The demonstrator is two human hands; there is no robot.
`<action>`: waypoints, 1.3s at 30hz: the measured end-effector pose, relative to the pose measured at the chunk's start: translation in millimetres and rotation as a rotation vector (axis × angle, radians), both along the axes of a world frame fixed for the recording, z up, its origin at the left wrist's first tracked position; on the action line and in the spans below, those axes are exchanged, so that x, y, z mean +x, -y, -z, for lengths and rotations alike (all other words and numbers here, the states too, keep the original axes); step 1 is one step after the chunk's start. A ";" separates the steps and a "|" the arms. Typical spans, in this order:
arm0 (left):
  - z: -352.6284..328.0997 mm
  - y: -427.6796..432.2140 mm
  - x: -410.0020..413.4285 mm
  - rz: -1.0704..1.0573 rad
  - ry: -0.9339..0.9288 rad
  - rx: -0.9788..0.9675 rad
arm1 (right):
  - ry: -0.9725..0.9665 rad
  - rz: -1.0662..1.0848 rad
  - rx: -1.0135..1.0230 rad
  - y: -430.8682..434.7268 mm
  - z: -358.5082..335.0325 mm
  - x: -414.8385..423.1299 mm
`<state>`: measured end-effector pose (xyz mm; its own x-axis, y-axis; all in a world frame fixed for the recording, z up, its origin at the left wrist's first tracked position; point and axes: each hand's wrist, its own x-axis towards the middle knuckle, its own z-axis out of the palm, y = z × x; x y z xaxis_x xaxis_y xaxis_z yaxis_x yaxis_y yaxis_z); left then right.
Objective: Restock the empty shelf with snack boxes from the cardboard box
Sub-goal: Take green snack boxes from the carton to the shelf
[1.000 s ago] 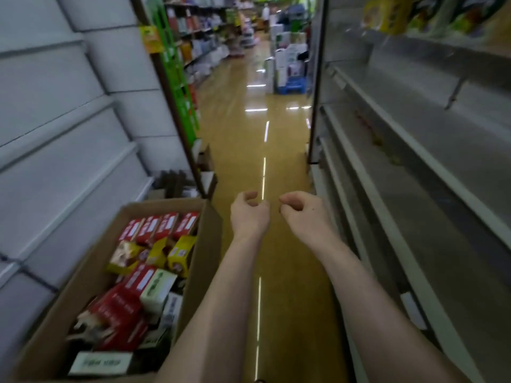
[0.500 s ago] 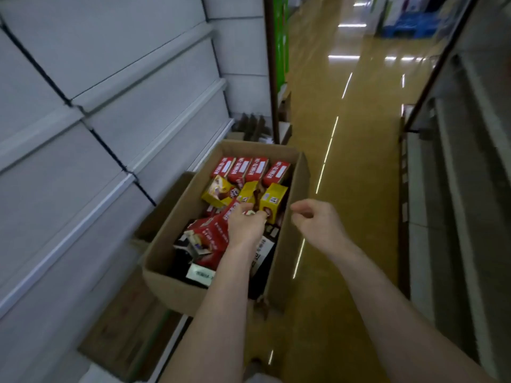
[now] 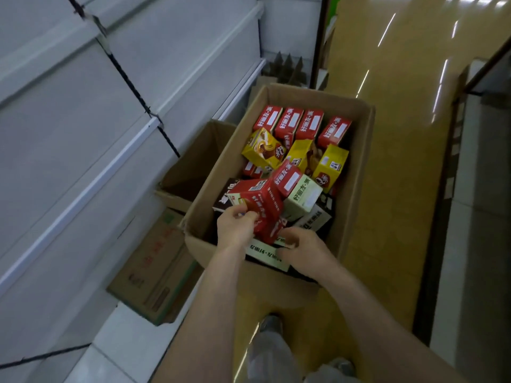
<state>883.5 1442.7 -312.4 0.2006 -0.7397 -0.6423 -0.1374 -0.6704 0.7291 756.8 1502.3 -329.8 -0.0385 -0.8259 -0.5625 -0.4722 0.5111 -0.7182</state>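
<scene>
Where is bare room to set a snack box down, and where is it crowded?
Bare: the floor right of the cardboard box, and the shelf left of it. Crowded: inside the box, red boxes, yellow boxes, and the left hand and right hand at its near end.

cardboard box (image 3: 309, 99) open-topped, snack boxes (image 3: 301, 156) crowded inside, shelf (image 3: 83, 134) close at left, aisle floor (image 3: 401, 161) open at right

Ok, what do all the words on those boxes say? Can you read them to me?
"好丽友·派": red snack boxes, back row of the cardboard box.
"好丽友·派": upright cream box.
"好丽友", upside down: flat cream box.
Too blurred to read: small print on the tilted red box the left hand grips, the yellow boxes, red characters on the floor carton.
</scene>
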 end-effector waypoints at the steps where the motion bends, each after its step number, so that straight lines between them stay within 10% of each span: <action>1: 2.5 1.5 3.5 -0.005 -0.004 -0.008 | 0.012 -0.024 0.025 -1.2 7.1 5.7; 13: 28.3 4.3 31.4 -0.161 -0.080 0.017 | -0.001 -0.020 0.006 -11.4 38.9 27.2; 27: 28.2 7.9 14.7 -0.024 -0.259 0.107 | 0.401 0.811 -0.136 7.8 -11.2 -37.8; 39: 19.1 2.6 -52.2 0.102 -0.616 0.341 | 0.705 1.123 -0.105 4.4 1.7 -34.9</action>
<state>831.3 1440.0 -331.5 -0.3336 -0.4729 -0.8155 0.1581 -0.8809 0.4462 721.9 1497.9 -331.4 -0.4522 -0.5781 -0.6792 0.6537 0.3033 -0.6933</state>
